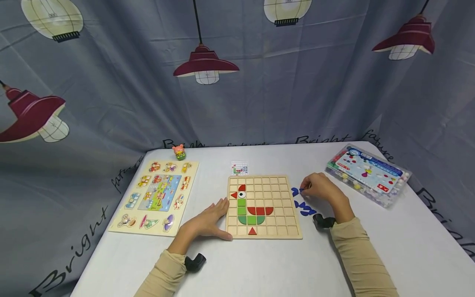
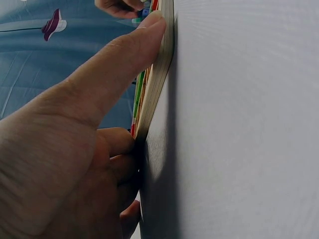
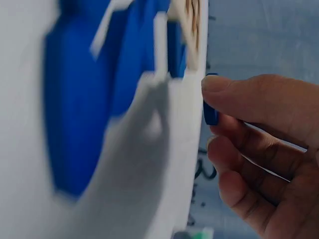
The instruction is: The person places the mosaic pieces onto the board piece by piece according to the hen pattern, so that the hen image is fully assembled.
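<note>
A square wooden grid board [image 1: 283,200] lies in the middle of the table. Red, green and white pieces on it form a bird-like figure, with a red triangle [image 1: 252,232] near its front edge. My left hand [image 1: 203,222] rests against the board's left side, fingers stretched out; in the left wrist view its thumb [image 2: 124,55] lies along the board's edge. Right of the board, my right hand [image 1: 322,190] pinches a small blue piece [image 3: 211,113] between thumb and fingers. Several other blue pieces [image 1: 307,209] are scattered below that hand, large and blurred in the right wrist view.
A picture card [image 1: 239,168] lies behind the board. To the left is a wooden vehicle puzzle [image 1: 172,165], with a small pig figurine [image 1: 179,152] behind it. A clear plastic box [image 1: 367,173] of colourful pieces stands at the back right.
</note>
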A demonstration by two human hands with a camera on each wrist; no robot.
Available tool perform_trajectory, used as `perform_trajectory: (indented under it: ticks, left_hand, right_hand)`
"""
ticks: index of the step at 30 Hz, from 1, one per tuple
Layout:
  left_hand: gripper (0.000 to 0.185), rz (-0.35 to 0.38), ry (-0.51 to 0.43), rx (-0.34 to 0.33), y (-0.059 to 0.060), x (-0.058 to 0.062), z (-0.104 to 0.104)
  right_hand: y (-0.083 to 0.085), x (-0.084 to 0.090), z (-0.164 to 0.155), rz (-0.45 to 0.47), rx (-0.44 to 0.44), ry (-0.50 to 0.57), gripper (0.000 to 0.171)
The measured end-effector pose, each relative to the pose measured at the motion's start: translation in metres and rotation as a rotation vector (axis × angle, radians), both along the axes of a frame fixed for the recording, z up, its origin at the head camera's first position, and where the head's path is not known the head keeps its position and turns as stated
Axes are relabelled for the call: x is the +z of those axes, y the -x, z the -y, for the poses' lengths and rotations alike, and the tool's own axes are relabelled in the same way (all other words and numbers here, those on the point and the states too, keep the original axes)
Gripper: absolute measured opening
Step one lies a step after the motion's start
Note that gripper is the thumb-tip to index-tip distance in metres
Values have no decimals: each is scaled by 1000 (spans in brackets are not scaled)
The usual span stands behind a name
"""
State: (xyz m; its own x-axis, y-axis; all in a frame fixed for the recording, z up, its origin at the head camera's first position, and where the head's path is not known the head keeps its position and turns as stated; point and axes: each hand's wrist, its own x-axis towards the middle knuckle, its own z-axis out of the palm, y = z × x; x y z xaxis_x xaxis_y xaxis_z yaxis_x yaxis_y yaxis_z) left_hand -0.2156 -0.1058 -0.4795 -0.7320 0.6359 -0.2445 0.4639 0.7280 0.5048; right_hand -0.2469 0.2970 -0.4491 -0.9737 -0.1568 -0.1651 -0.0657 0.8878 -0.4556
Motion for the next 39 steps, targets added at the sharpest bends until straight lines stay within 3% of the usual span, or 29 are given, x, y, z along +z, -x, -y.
perform_trajectory:
  ticks: [10,15,24,39]
  left_hand:
    - [118,-8,-5,4,2,0,-1]
    - [117,-1,1,3,1,1,0]
    - [117,-3,-4,4,1,0,0]
    - [118,-2,7,7,1,-2,0]
  right_hand:
    - [-1,16,38,-147,175,38,8]
    - [-3,16,57,-123,217,61,7]
    - [-3,10,87,-114,329,-3,6]
    - [-7,-1,102,-83,389,-35,7]
